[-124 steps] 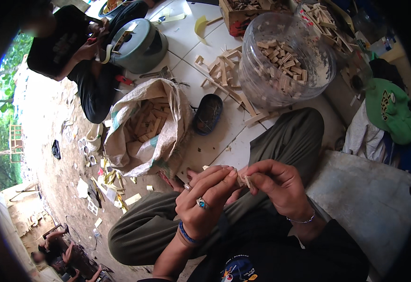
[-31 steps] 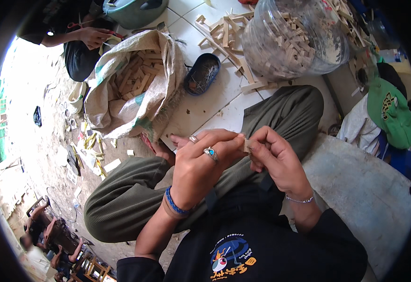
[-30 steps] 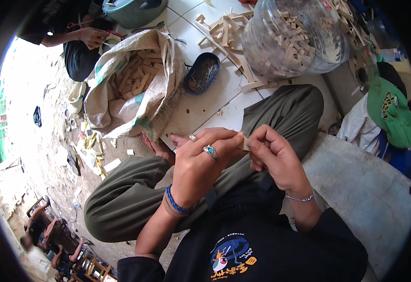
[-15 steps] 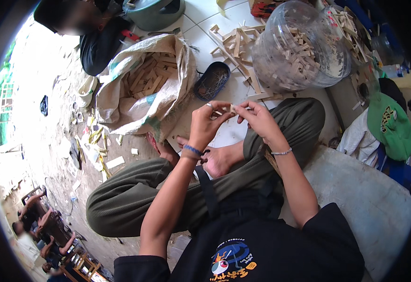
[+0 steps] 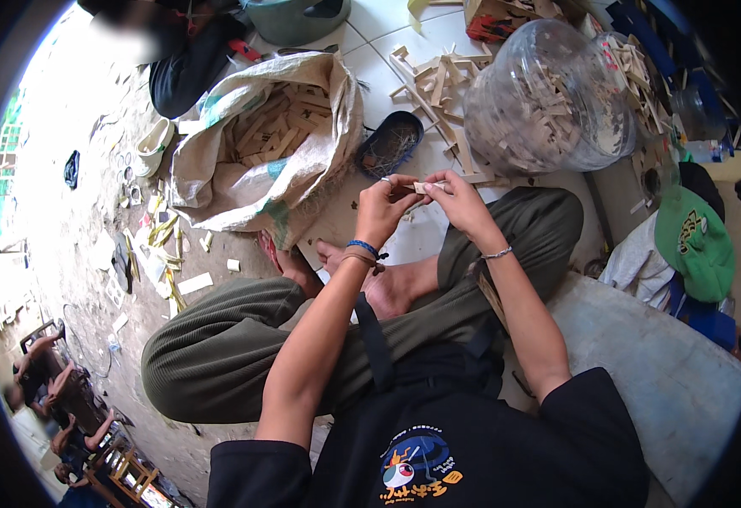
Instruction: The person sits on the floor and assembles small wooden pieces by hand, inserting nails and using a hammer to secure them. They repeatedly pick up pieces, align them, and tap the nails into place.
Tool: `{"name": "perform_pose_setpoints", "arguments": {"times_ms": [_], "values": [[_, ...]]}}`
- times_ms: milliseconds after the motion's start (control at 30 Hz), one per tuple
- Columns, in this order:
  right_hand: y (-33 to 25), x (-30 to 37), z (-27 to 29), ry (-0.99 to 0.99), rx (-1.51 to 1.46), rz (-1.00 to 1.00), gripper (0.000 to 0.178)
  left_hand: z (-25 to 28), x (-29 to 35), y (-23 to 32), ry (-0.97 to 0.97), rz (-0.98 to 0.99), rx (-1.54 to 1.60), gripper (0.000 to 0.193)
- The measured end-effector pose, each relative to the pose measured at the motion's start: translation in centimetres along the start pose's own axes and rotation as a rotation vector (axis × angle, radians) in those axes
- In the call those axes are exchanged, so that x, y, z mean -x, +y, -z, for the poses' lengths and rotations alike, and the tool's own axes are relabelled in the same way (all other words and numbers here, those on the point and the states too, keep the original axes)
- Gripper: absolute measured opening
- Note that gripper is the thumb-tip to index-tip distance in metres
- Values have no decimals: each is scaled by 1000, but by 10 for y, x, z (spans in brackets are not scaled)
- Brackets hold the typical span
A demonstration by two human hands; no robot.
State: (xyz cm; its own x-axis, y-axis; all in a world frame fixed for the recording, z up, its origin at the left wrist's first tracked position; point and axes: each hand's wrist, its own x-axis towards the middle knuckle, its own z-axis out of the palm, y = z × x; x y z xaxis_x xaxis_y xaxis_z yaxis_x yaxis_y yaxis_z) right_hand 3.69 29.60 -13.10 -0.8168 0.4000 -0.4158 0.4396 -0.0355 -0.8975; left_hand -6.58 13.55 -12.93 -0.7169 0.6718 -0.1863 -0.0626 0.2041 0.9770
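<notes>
Above my crossed legs, my left hand point(image 5: 380, 210) and my right hand point(image 5: 459, 206) meet fingertip to fingertip. Both pinch one small pale wooden piece point(image 5: 419, 188) between thumb and fingers; its exact shape is partly covered by the fingertips. Just beyond my left hand lies a dark oval tray point(image 5: 415, 127) with thin sticks or pins in it. Farther left stands an open woven sack point(image 5: 209, 188) of short flat wooden pieces point(image 5: 279, 134). Past my right hand, a clear plastic tub point(image 5: 493, 110) holds many small wooden bits.
Loose wooden strips point(image 5: 440, 80) lie on the white tiles between sack and tub. A green basin point(image 5: 298, 21) stands at the far side, near a person in dark clothes point(image 5: 180, 76). A green cap point(image 5: 694, 245) rests on the right. Scraps litter the left ground; other people sit at lower left.
Both hands stay together and have shifted slightly; the wooden piece is now turned so more of it shows between the fingertips. The whole view has moved a little.
</notes>
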Motion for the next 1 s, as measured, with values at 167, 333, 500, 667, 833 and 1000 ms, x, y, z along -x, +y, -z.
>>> {"name": "perform_pose_setpoints", "arguments": {"times_ms": [167, 333, 500, 667, 833, 1000], "values": [[-6, -1, 3, -43, -81, -46, 24, -2, -3, -6, 12, -6, 13, 26], [-21, 8, 6, -38, -33, -117, 24, -2, -4, -12, -2, 6, -16, 26], [-21, 15, 5, 3, 57, -60, 25, -4, -3, -16, 11, -61, -46, 26], [-13, 17, 7, -3, 25, -48, 25, -7, -2, -16, 13, -100, -24, 25], [-8, 15, 5, 6, -41, -22, 25, -8, -1, -14, -9, -73, -75, 32], [-4, 13, 14, 33, 23, -105, 26, -12, 4, -11, -22, -28, 133, 37]]}}
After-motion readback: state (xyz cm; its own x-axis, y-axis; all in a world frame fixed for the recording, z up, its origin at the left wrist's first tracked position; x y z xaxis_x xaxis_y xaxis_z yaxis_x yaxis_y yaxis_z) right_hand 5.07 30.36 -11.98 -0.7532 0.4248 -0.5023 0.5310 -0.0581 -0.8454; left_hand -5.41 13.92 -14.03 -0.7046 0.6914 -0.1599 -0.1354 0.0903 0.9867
